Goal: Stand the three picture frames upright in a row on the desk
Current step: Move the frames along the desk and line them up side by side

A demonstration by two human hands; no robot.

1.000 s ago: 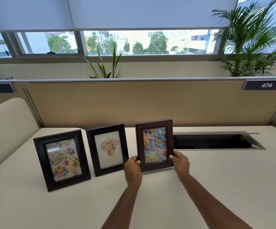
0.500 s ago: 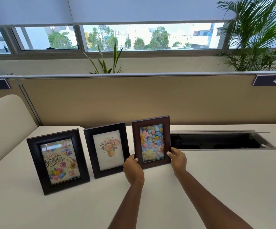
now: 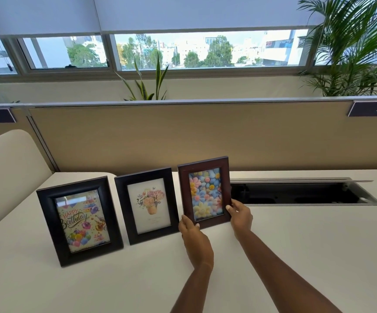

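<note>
Brown frame point(image 3: 205, 192) upright, centre of picture, rightmost of row on desk point(image 3: 296, 245). Left hand point(image 3: 195, 239) pinches lower-left corner; right hand point(image 3: 240, 214) pinches lower-right edge. Two black frames point(image 3: 115, 211) stand left.

Three frames upright on desk point(image 3: 296, 256) — both hands gripping brown frame point(image 3: 205, 164)
</note>
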